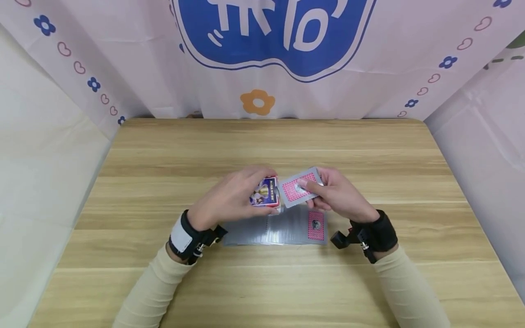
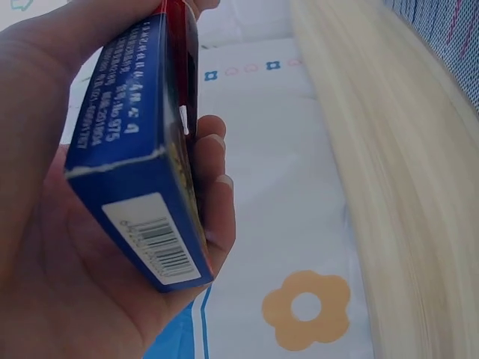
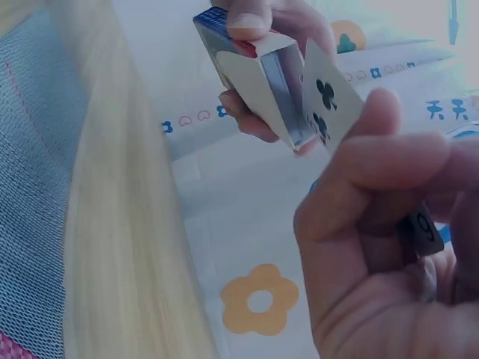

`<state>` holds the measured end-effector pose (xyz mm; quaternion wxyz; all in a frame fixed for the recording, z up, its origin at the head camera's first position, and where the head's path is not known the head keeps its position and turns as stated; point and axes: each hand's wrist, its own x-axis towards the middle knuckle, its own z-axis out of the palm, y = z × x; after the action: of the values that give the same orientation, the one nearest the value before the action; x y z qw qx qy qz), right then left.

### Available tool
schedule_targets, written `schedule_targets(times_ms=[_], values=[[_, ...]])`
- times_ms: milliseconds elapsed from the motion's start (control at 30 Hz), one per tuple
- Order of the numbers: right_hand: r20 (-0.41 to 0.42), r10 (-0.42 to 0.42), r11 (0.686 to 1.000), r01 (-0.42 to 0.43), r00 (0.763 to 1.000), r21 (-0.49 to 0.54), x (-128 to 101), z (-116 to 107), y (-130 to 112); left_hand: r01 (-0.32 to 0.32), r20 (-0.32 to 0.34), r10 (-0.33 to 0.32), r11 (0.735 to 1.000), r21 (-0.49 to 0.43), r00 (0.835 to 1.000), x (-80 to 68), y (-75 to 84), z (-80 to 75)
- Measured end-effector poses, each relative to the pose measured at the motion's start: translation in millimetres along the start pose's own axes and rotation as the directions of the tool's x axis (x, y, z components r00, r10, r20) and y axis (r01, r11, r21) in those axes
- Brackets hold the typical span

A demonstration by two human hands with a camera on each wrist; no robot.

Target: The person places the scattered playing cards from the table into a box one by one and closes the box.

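Note:
My left hand (image 1: 234, 195) grips a small blue and red playing-card box (image 1: 264, 192), thumb on one side and fingers on the other. Its barcode end shows in the left wrist view, and in the right wrist view the far end of the box (image 3: 254, 81) stands open with its flap out. Between thumb and fingers, my right hand (image 1: 344, 195) pinches a playing card (image 1: 296, 189) with a pink patterned back and grey border. The card's face (image 3: 326, 93) has black clubs. Its near edge is right at the box's open end.
Below the hands, an overlapping row of cards (image 1: 262, 231) lies spread on the wooden table (image 1: 262, 282); the rightmost one shows its pink back (image 1: 316, 226). A printed white cloth (image 1: 135, 82) hangs behind the table's far edge.

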<state>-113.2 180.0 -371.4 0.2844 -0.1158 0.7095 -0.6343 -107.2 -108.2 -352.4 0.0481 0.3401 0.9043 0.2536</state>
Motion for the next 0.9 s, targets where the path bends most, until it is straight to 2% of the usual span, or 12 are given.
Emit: schedule_targets(times_ms=[167,300,467,567,733,900], values=[[-0.056,-0.052,0.999,0.051,0.997,-0.019,1.4,9.0,-0.8,-0.007,-0.010,0.006,1.000,-0.008,1.000,0.0,3.3,0.1],[-0.110,-0.108,0.994,0.104,0.988,-0.044,2.6,27.2,-1.5,-0.015,-0.042,0.015,1.000,-0.008,0.999,1.0,6.0,1.1],[-0.101,-0.116,0.987,0.103,0.988,-0.127,6.0,48.5,-0.7,-0.053,-0.049,0.053,0.999,-0.001,0.997,2.4,8.2,2.3],[-0.130,-0.108,0.988,0.092,0.986,-0.121,4.8,46.3,-2.4,-0.038,-0.046,0.038,0.999,-0.010,0.998,1.7,8.6,0.0],[-0.206,-0.108,0.993,0.095,0.973,-0.069,-2.4,29.8,-7.1,0.009,-0.038,-0.010,1.000,-0.026,0.999,-0.6,8.1,-5.3],[-0.201,-0.121,0.992,0.115,0.972,-0.043,-1.1,30.8,-6.0,0.011,-0.038,-0.012,1.000,-0.022,0.999,-2.6,8.4,-6.8]])
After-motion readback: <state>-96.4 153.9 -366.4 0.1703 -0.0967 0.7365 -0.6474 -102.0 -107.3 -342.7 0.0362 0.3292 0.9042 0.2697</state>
